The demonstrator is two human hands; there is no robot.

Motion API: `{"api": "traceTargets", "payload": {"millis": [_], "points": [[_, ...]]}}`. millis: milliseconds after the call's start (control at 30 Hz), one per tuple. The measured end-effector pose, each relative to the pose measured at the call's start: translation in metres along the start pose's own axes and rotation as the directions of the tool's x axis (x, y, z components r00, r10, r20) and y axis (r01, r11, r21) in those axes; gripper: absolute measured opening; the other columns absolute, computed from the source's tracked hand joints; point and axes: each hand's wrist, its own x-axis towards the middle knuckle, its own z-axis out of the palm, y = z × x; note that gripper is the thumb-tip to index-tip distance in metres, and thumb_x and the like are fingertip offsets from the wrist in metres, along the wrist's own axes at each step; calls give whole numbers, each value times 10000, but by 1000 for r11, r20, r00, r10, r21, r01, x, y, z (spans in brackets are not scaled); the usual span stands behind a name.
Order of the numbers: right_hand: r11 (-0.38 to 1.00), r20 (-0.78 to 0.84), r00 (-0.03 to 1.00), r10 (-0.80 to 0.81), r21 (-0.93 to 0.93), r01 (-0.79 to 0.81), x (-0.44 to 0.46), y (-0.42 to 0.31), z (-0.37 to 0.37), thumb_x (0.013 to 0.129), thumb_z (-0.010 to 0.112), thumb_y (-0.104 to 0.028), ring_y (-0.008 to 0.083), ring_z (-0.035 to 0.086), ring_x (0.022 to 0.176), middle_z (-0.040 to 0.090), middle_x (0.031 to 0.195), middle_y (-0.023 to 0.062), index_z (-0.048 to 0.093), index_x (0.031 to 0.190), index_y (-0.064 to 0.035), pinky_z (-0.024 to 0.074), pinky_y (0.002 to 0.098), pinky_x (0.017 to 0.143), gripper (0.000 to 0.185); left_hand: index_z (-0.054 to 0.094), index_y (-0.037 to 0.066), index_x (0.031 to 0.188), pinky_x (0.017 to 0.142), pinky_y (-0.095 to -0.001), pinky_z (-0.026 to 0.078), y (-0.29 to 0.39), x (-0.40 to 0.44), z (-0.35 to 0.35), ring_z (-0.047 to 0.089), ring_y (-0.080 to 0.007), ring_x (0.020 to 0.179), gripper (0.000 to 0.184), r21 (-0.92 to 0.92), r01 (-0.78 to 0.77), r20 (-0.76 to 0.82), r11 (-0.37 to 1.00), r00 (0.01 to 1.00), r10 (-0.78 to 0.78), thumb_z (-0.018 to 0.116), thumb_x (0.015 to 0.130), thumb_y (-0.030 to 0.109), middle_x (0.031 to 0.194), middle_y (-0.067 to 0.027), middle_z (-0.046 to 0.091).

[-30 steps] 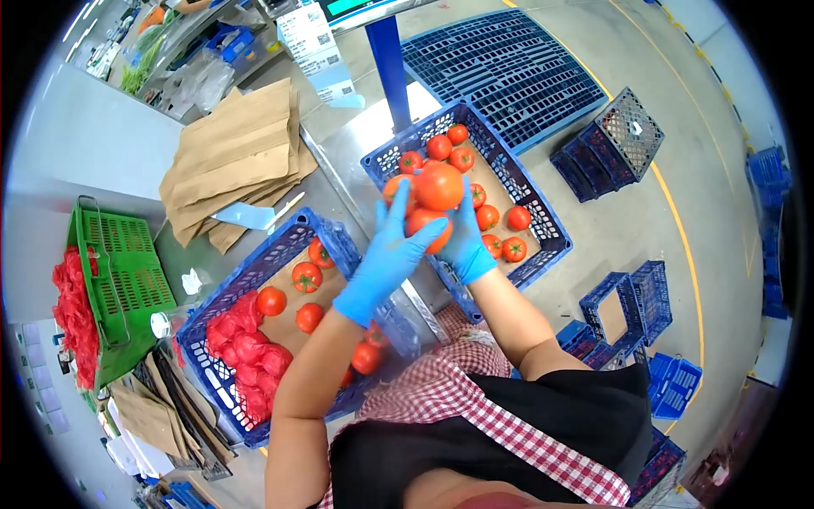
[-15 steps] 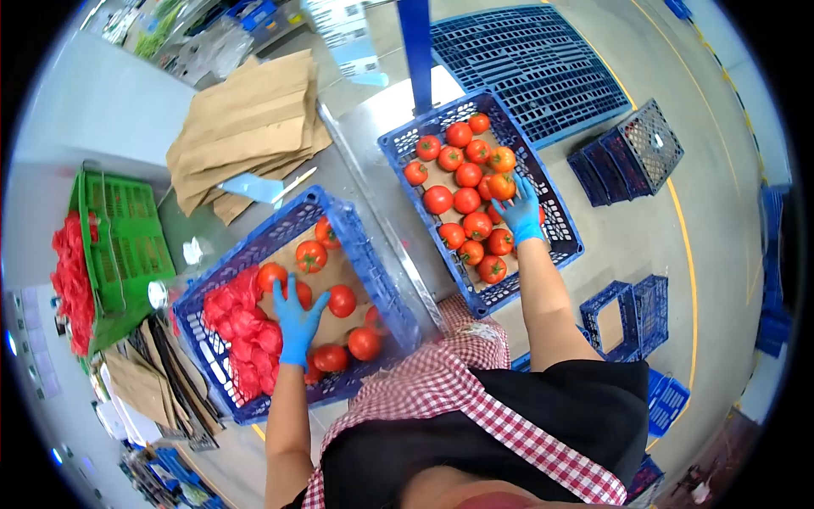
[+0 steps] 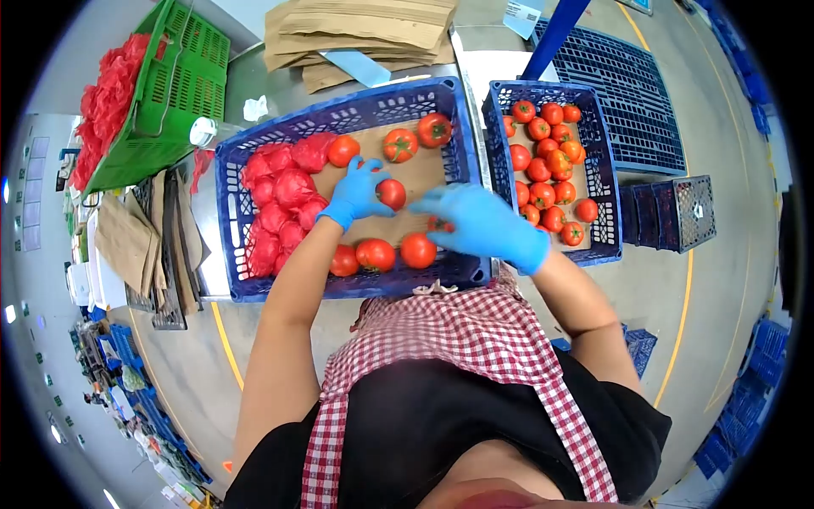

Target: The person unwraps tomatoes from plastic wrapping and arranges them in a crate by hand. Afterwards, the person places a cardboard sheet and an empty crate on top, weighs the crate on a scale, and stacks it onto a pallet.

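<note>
My left hand [image 3: 358,195], in a blue glove, is over the left blue crate [image 3: 352,106], its fingers curled against a tomato [image 3: 391,194]. To its right, my right hand [image 3: 483,222], also gloved, is blurred, with its fingers stretched out over the crate's right part. Another tomato [image 3: 439,224] shows partly beneath those fingers. Red-wrapped bundles [image 3: 294,188] fill the crate's left side, and loose tomatoes [image 3: 400,145] lie on its brown liner. The right blue crate [image 3: 609,161] holds several loose tomatoes [image 3: 540,170].
Brown paper sheets [image 3: 365,30] lie behind the left crate. A green crate [image 3: 191,93] with red netting [image 3: 110,110] stands at the left. A blue post [image 3: 555,38] rises behind the right crate. Blue pallets [image 3: 615,93] and stacked crates [image 3: 670,212] are on the floor to the right.
The view has swung toward the left crate. My right hand has left the right crate and come over the left one. My left hand has moved onto a tomato.
</note>
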Motion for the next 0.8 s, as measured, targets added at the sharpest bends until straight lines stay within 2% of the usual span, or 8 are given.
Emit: {"api": "traceTargets", "payload": {"millis": [133, 167, 300, 333, 400, 533, 567, 800], "points": [[862, 373, 904, 209, -507, 10, 28, 4, 85, 672, 698, -303, 342, 502, 1084, 498, 1225, 135, 480, 1294, -230, 448, 498, 821, 664, 618, 85, 1089, 987, -430, 378, -38, -31, 3, 420, -362, 1140, 708, -141, 26, 135, 990, 991, -6, 808, 508, 441, 1245, -140, 464], [825, 411, 882, 230, -563, 47, 34, 11, 103, 653, 708, -323, 366, 474, 1106, 478, 1241, 137, 467, 1306, -244, 440, 542, 811, 700, 631, 107, 1072, 940, -424, 420, -50, -41, 8, 479, -351, 1086, 698, -174, -43, -15, 984, 999, 41, 820, 490, 442, 1181, -142, 505], [893, 420, 900, 119, -441, 87, 46, 13, 121, 575, 755, -344, 355, 454, 1127, 504, 1191, 99, 507, 1213, -351, 423, 614, 736, 685, 571, 42, 1139, 879, -345, 460, -40, -46, -12, 524, -237, 1066, 583, -733, 95, 69, 673, 995, -65, 790, 626, 209, 1133, -108, 527], [894, 447, 887, 112, -436, 107, 51, 18, 124, 558, 764, -344, 345, 487, 1098, 524, 1164, 83, 514, 1188, -368, 435, 607, 714, 678, 491, 49, 1228, 791, -356, 519, -21, -52, -31, 558, -228, 1029, 587, -852, 433, 363, 295, 894, -262, 713, 701, 179, 1159, -102, 540], [887, 482, 874, 61, -428, 174, 51, 20, 112, 604, 736, -317, 328, 559, 1021, 569, 1112, 50, 532, 1174, -358, 456, 603, 694, 607, 381, 31, 1311, 746, -423, 555, -45, -59, -14, 568, -277, 1062, 606, -947, 322, 321, -20, 934, -155, 602, 776, 210, 1208, -116, 530], [859, 500, 866, 2, -444, 254, 57, 34, 119, 608, 723, -299, 316, 633, 870, 630, 958, 49, 523, 1175, -361, 498, 537, 673, 604, 347, 41, 1340, 758, -469, 552, -38, -69, -19, 499, -295, 1160, 732, -961, 151, 162, -231, 986, -31, 651, 733, 313, 1298, -109, 458], [854, 512, 852, -106, -392, 342, 51, 34, 107, 576, 733, -281, 302, 646, 814, 647, 883, 67, 508, 1197, -339, 513, 458, 700, 663, 342, 82, 1357, 798, -484, 534, -33, -70, -24, 474, -294, 1182, 832, -973, 176, 186, -152, 981, -56, 680, 677, 421, 1340, -98, 419], [998, 540, 841, -21, 55, -10, 57, 29, 82, 553, 767, -282, 315, 599, 947, 623, 1051, 110, 513, 1214, -200, 474, 404, 809, 713, 323, 100, 1367, 826, -520, 497, -3, -87, -51, 440, -318, 1211, 945, -938, -35, 24, -344, 986, -166, 709, 608, 511, 1379, -96, 384]]}}
